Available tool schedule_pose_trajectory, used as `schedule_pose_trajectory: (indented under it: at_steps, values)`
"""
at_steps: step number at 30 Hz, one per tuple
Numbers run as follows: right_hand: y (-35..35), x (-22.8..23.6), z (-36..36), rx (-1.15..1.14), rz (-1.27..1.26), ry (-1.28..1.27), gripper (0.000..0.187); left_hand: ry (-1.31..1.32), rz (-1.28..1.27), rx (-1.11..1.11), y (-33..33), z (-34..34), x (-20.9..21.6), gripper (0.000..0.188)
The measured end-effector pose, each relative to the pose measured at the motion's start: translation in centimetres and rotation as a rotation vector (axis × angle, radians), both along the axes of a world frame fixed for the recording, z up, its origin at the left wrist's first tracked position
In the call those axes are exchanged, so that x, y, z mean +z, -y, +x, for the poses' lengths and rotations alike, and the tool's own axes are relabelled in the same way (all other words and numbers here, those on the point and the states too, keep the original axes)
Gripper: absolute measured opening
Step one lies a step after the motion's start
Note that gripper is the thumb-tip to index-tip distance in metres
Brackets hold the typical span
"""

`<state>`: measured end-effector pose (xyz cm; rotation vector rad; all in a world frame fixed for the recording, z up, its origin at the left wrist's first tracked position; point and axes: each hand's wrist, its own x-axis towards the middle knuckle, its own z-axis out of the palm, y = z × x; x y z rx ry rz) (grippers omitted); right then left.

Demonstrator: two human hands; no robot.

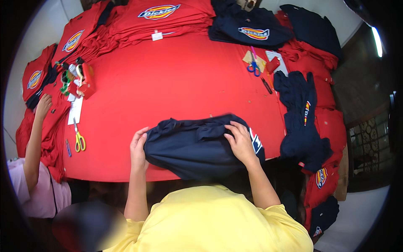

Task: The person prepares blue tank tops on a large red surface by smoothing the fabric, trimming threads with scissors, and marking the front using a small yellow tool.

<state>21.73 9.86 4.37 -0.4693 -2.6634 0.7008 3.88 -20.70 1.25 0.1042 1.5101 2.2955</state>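
Observation:
A dark navy shirt lies bunched and partly folded at the front edge of the red table, a patch of its print showing at the right end. My left hand grips the shirt's left end, thumb on top and the other fingers partly hidden. Over its right part, my right hand has curled fingers holding the cloth near the print. Both forearms reach in from the lower edge in yellow sleeves. Some of the shirt hangs past the table edge towards me.
Piles of red shirts and navy shirts line the back. Another navy shirt lies at the right. Yellow scissors, blue scissors and a tape dispenser rest on the table. At left, a co-worker's hand reaches in.

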Motion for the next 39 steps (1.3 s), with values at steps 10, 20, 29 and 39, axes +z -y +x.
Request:
schedule_pose_trajectory:
  at_steps: [10, 20, 29, 39]
  values:
    - [1.3, -6.4, 0.3, -0.018, 0.195, -0.092, 0.040, -0.803, -0.994, 0.327, 2.0, 1.0, -3.0, 0.015]
    - [1.2, -5.3, -0.5, 0.198, 0.267, -0.154, 0.054, -0.677, -0.856, 0.427, 1.8, 0.8, -3.4, 0.015]
    - [1.9, -4.1, -2.0, 0.221, 0.281, -0.122, 0.054, -0.692, -0.845, 0.427, 2.1, 0.6, -3.7, 0.014]
    - [5.0, -3.3, -4.3, 0.564, 0.171, -0.338, 0.031, -0.710, -0.880, 0.443, 2.0, 0.8, -3.4, 0.014]
